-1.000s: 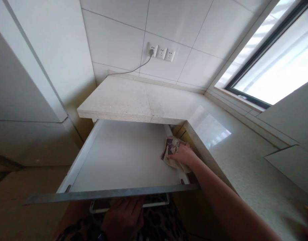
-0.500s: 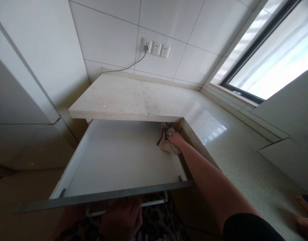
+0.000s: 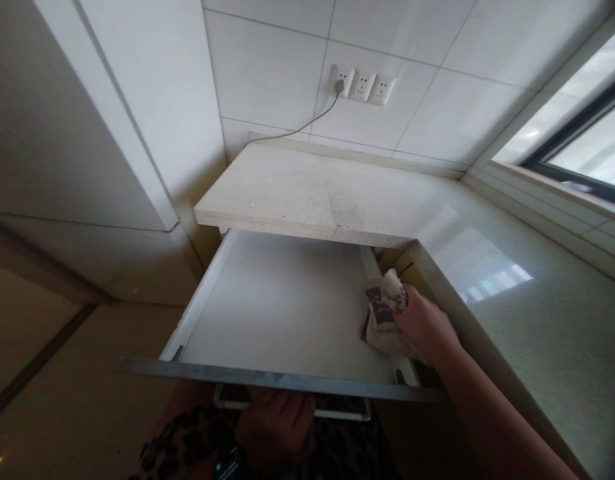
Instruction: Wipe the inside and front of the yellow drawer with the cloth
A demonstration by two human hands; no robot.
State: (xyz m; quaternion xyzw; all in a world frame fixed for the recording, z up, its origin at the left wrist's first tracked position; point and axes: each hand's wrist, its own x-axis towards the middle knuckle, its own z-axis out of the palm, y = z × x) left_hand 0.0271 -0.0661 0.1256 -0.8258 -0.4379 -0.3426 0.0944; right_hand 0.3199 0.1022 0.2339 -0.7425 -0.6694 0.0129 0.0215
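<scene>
Largest first, drawer as landmark. Tiled wall (image 3: 387, 40) behind the drawer; tall white cabinet (image 3: 152, 87) left of it. Pale bench (image 3: 387, 190) runs behind the drawer and turns along its right, with a seam behind. Window (image 3: 597, 147) up and right of the drawer, partly cut off.

Drawer (image 3: 287, 313) itself: stands open from under the bench, white inside, grey front edge nearest the person. Its right side wall (image 3: 371, 263) runs front to back, as does the narrow gap between it and the bench.

Right hand (image 3: 427, 323) at the drawer's right side, fingers curled on a bunched cloth; fingertips hidden. Left hand (image 3: 280, 427) at the drawer's front, fingers folded over the handle; palm side can't be seen.

Cloth (image 3: 385, 333): beige with dark print, over the drawer's right side wall, bulk lying on the drawer's inner side of the right hand. Crumpled, no clear long axis. Contact underneath hidden, can't tell. Right hand is the near one to that side wall; left is well apart from it.

Handle (image 3: 342, 413): pale bar just below the drawer's front edge, long axis side to side. Three sockets (image 3: 362, 85) above and behind the drawer; plug (image 3: 340, 85) in the leftmost.
</scene>
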